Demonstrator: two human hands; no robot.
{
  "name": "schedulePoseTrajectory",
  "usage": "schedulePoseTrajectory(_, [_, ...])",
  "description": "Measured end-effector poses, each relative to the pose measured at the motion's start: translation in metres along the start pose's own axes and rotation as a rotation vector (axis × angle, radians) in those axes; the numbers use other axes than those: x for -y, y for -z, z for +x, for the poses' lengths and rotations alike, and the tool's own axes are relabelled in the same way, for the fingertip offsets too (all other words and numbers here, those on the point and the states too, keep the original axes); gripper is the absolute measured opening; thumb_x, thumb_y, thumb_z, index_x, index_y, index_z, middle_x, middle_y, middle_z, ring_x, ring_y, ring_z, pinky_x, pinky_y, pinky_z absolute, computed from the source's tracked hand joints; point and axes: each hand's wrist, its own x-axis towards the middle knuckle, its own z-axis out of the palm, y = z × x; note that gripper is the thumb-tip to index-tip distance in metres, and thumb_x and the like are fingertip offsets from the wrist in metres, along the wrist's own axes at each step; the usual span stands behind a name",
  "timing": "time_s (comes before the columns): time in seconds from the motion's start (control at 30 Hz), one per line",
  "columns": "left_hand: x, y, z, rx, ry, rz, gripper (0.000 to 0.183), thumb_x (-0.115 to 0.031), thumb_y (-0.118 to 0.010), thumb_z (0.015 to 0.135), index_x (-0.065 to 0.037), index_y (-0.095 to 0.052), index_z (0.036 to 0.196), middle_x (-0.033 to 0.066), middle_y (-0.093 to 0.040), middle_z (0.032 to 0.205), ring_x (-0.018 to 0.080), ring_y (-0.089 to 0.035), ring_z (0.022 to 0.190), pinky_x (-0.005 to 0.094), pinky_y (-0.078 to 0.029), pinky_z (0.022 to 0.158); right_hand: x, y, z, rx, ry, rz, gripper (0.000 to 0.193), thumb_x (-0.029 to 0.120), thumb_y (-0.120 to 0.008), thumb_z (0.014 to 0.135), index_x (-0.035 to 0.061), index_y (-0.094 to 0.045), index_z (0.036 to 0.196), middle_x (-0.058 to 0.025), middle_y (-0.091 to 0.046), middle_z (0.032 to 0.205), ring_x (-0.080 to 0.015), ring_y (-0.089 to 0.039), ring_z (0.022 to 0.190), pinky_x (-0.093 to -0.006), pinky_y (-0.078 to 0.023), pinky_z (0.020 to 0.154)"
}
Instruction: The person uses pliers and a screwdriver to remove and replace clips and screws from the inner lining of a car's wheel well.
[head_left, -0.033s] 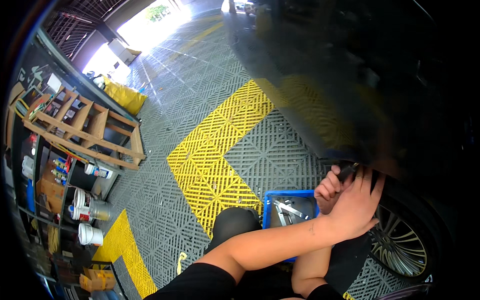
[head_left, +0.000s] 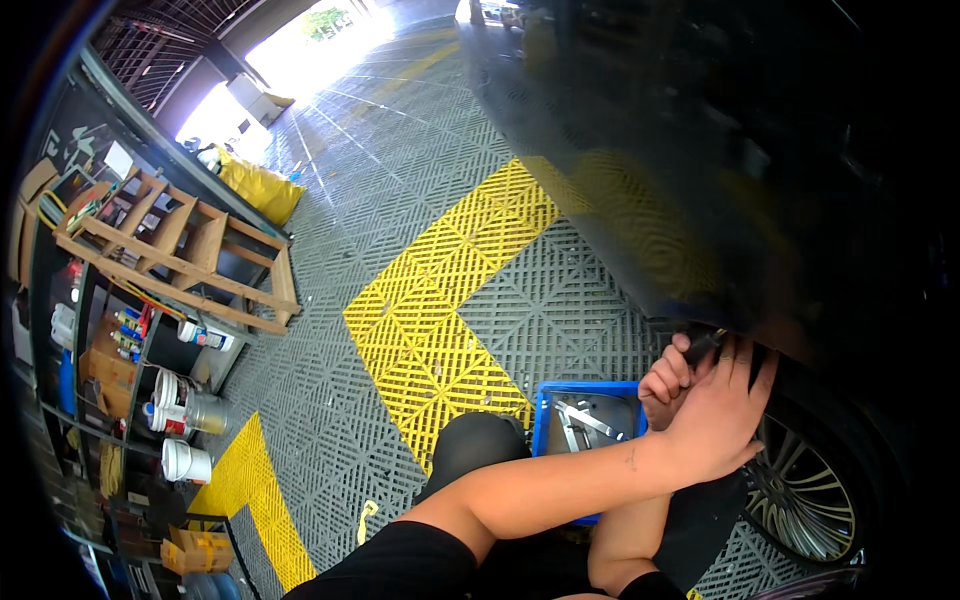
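Note:
My left hand (head_left: 715, 410) reaches across my body to the lower edge of a dark car body (head_left: 640, 220), just ahead of the wheel. Its fingers are stretched out and somewhat apart, the tips at or under that edge. Tucked beside it, my right hand (head_left: 664, 386) has its fingers curled round a black-handled tool (head_left: 704, 346). A short bit of shiny metal shows at the tool's far end; its exact kind and what it touches are hidden. The car wheel (head_left: 805, 490), with a many-spoked rim, is right of my hands.
A blue tray (head_left: 590, 386) holding several metal tools (head_left: 592, 420) lies by my knee (head_left: 478, 445). Grey and yellow grating tiles (head_left: 420, 340) cover the floor. Along the left stand shelves with buckets (head_left: 185, 461), a wooden step frame (head_left: 190, 240) and a cardboard box (head_left: 197, 551).
The whole view has shifted slightly, with the scene sitting a little further right. Both hands keep the same pose at the car's edge.

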Motion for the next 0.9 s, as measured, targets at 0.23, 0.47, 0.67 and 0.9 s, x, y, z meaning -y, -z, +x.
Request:
schedulePoseTrajectory(0.23, [-0.004, 0.024, 0.003, 0.122, 0.031, 0.082, 0.1, -0.045, -0.081, 0.074, 0.011, -0.041, 0.147, 0.037, -0.042, 0.143, 0.0508, -0.039, 0.139, 0.0529, -0.027, 0.12, -0.05, -0.031, 0.042, -0.566, 0.874, -0.998, 0.047, 0.046, -0.038, 0.11, 0.0068, -0.055, 0.129, -0.0075, -0.059, 0.103, -0.0142, -0.052, 0.085, -0.0296, -0.043, 0.067])
schedulePoseTrajectory(0.47, [-0.006, 0.024, -0.001, 0.082, 0.038, 0.156, 0.107, -0.052, -0.08, 0.073, 0.012, -0.04, 0.148, 0.0385, -0.041, 0.146, 0.0513, -0.039, 0.14, 0.0522, -0.027, 0.121, -0.044, -0.024, 0.044, -0.735, 0.821, -1.218, 0.043, 0.047, -0.037, 0.109, 0.0095, -0.058, 0.108, -0.0015, -0.054, 0.083, -0.0116, -0.046, 0.067, -0.0221, -0.035, 0.057])
schedulePoseTrajectory(0.67, [-0.007, 0.025, -0.001, 0.068, 0.06, 0.093, 0.107, -0.05, -0.081, 0.073, 0.013, -0.039, 0.148, 0.0401, -0.041, 0.145, 0.0516, -0.039, 0.139, 0.0512, -0.027, 0.121, -0.042, -0.027, 0.041, -0.578, 0.695, -1.049, 0.04, 0.046, -0.043, 0.106, 0.0104, -0.053, 0.091, 0.0006, -0.044, 0.069, -0.0106, -0.037, 0.055, -0.0217, -0.027, 0.05])
schedulePoseTrajectory(0.9, [-0.003, 0.014, 0.002, 0.11, 0.049, 0.049, 0.106, -0.048, -0.082, 0.073, 0.015, -0.039, 0.147, 0.0405, -0.042, 0.144, 0.0514, -0.04, 0.138, 0.0508, -0.026, 0.12, -0.019, -0.026, 0.033, -0.433, 0.385, -0.832, 0.045, 0.046, -0.04, 0.108, 0.0109, -0.05, 0.082, 0.0001, -0.042, 0.062, -0.0109, -0.034, 0.05, -0.0243, -0.025, 0.046])
